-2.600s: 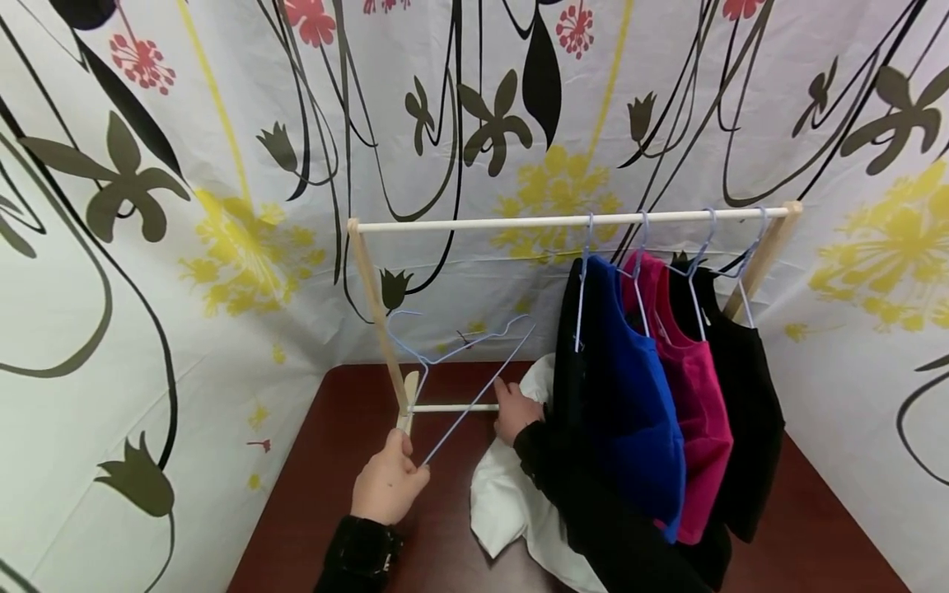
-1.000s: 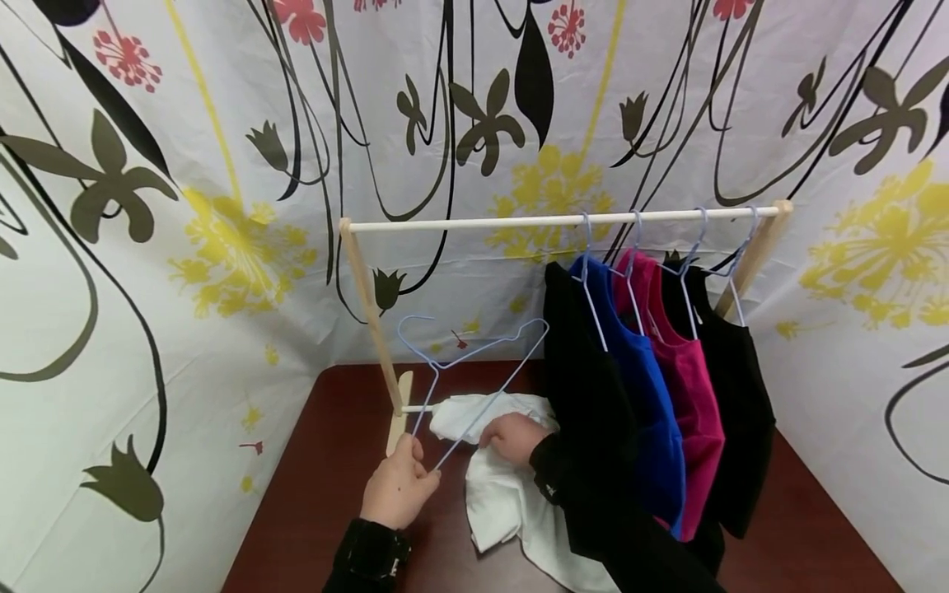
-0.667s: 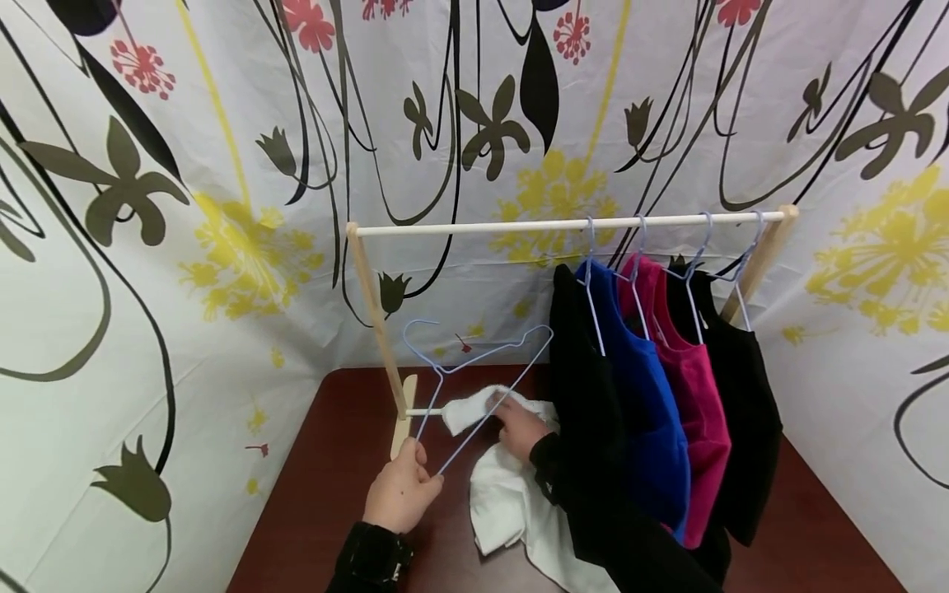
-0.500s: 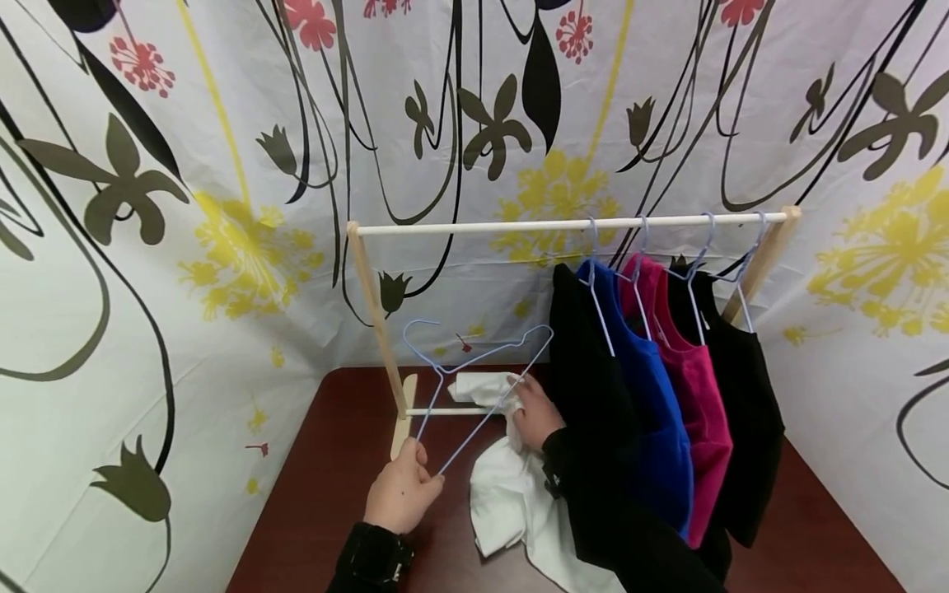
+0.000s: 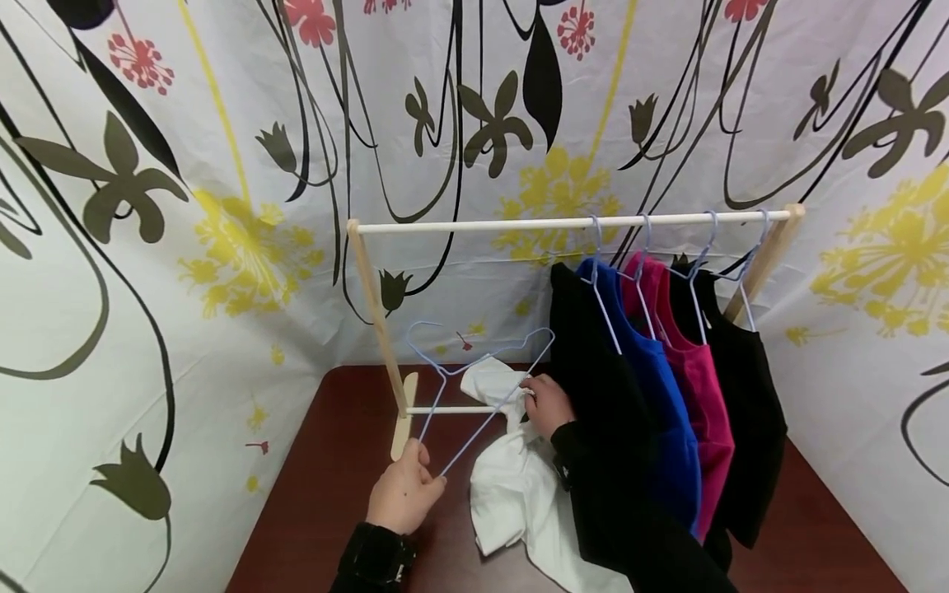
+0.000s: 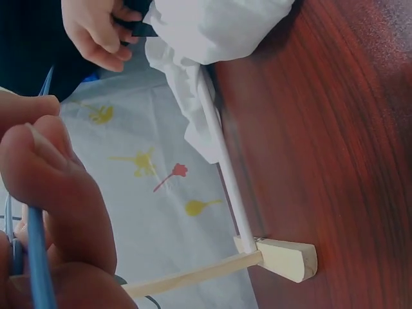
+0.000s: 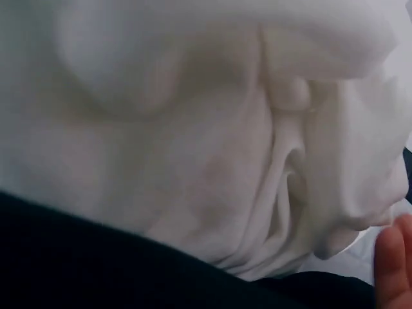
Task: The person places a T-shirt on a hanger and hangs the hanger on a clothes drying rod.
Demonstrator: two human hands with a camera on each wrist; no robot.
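My left hand (image 5: 406, 492) pinches the lower bar of a light-blue wire hanger (image 5: 485, 422) between thumb and fingers; the hanger tilts up with its hook toward the rack. In the left wrist view, the blue wire (image 6: 40, 264) runs under the fingertips. A crumpled white garment (image 5: 511, 502) lies on the table, one end draped over the rack's lower rail (image 5: 452, 410). At that raised end is my right hand (image 5: 550, 405), its fingers loosely bent at the cloth. White fabric (image 7: 212, 154) fills most of the right wrist view, with my right fingers (image 7: 391, 257) at the edge.
A small wooden clothes rack (image 5: 474, 225) stands on the dark red-brown table (image 5: 311, 469). Black, blue (image 5: 660, 412), pink (image 5: 700, 387) and black garments hang at its right on blue hangers. A flower-patterned curtain (image 5: 259, 148) surrounds the table.
My right hand has moved right and away from me, and the white cloth's raised end has shifted back and right. My left hand keeps the hanger, now turned to show more of its frame.
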